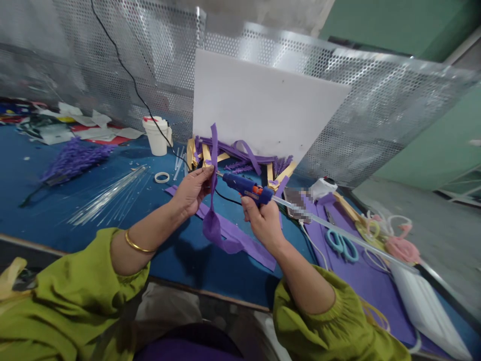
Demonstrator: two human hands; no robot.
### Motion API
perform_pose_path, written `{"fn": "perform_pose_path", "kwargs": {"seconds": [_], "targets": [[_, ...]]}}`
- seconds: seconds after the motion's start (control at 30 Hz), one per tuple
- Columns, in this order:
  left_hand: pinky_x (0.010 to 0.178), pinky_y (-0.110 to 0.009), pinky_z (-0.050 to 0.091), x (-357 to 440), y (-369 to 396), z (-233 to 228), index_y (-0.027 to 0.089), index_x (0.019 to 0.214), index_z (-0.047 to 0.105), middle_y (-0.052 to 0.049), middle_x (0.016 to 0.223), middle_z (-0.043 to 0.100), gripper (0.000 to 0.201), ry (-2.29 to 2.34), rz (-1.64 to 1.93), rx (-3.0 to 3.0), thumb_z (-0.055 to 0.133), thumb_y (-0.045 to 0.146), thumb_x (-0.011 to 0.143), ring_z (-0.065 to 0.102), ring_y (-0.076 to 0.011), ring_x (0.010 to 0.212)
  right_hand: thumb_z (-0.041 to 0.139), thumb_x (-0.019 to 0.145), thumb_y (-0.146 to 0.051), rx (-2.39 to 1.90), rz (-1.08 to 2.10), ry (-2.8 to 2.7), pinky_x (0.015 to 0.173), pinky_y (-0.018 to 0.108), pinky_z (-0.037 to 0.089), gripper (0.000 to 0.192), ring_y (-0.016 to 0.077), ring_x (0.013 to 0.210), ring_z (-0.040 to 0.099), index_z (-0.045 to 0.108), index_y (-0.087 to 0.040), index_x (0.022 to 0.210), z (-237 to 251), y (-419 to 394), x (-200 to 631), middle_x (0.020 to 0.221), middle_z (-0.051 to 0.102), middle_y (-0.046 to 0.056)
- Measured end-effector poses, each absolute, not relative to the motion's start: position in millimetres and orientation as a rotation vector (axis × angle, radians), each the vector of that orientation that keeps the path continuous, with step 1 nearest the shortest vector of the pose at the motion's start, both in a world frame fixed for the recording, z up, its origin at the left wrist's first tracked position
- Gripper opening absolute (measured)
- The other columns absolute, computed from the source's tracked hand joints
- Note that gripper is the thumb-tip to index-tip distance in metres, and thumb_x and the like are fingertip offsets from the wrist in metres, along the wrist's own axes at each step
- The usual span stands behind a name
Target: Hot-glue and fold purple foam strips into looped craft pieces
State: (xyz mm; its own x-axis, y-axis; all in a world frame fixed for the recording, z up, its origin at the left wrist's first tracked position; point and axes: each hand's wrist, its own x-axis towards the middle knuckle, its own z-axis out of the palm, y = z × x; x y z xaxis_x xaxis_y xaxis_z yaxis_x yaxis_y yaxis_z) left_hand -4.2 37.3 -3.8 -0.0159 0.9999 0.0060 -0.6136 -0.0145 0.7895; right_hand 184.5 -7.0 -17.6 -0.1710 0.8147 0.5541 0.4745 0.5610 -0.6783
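Observation:
My left hand pinches a purple felt strip between thumb and fingers; its upper end stands up and the rest hangs in a loop. My right hand is wrapped round a blue glue gun, whose nozzle points left at the strip, right beside my left fingertips. Whether the nozzle touches the felt I cannot tell. A long clear glue stick sticks out of the gun's back. Below my hands, another purple strip lies flat on the blue table.
At left lie a purple flower bunch, thin clear wires and a tape roll, near a white cup. A white board stands behind. Light-blue scissors rest on purple felt at right. A black cord hangs down.

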Motion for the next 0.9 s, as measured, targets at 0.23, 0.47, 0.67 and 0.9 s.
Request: {"fn": "perform_pose_path", "kwargs": {"seconds": [0.23, 0.47, 0.67, 0.9], "targets": [[0.045, -0.018, 0.042, -4.7, 38.0, -4.0, 0.014, 0.073, 0.066, 0.003, 0.059, 0.061, 0.029, 0.700, 1.470, 0.712, 0.087, 0.033, 0.067, 0.052, -0.0071, 0.050, 0.055, 0.092, -0.057, -1.090, 0.497, -1.770, 0.051, 0.027, 0.042, 0.044, 0.0148, 0.053, 0.051, 0.071, -0.017, 0.101, -13.4, -9.6, 183.3, 0.058, 0.053, -0.001], [0.044, -0.017, 0.042, -5.8, 37.0, -1.0, 0.014, 0.073, 0.066, 0.004, 0.059, 0.061, 0.024, 0.729, 1.491, 0.673, 0.084, 0.030, 0.071, 0.053, -0.0065, 0.049, 0.056, 0.092, -0.057, -1.083, 0.528, -1.734, 0.050, 0.026, 0.041, 0.042, 0.0135, 0.052, 0.048, 0.069, -0.017, 0.095, -15.6, -9.6, 184.2, 0.058, 0.050, -0.002], [0.044, -0.018, 0.041, -6.5, 37.0, 1.0, 0.014, 0.075, 0.067, 0.004, 0.058, 0.060, 0.022, 0.727, 1.502, 0.642, 0.083, 0.028, 0.073, 0.053, -0.0064, 0.048, 0.056, 0.091, -0.059, -1.102, 0.543, -1.738, 0.048, 0.026, 0.039, 0.043, 0.0127, 0.049, 0.047, 0.067, -0.017, 0.088, -16.7, -10.5, 184.3, 0.056, 0.049, -0.003], [0.044, -0.019, 0.040, -8.2, 40.3, -1.6, 0.016, 0.077, 0.066, 0.004, 0.059, 0.061, 0.027, 0.734, 1.519, 0.678, 0.085, 0.033, 0.070, 0.052, -0.0071, 0.048, 0.054, 0.090, -0.062, -1.142, 0.490, -1.775, 0.046, 0.026, 0.036, 0.048, 0.0124, 0.045, 0.046, 0.055, -0.020, 0.067, -13.0, -13.2, 181.9, 0.050, 0.047, -0.003]]}}
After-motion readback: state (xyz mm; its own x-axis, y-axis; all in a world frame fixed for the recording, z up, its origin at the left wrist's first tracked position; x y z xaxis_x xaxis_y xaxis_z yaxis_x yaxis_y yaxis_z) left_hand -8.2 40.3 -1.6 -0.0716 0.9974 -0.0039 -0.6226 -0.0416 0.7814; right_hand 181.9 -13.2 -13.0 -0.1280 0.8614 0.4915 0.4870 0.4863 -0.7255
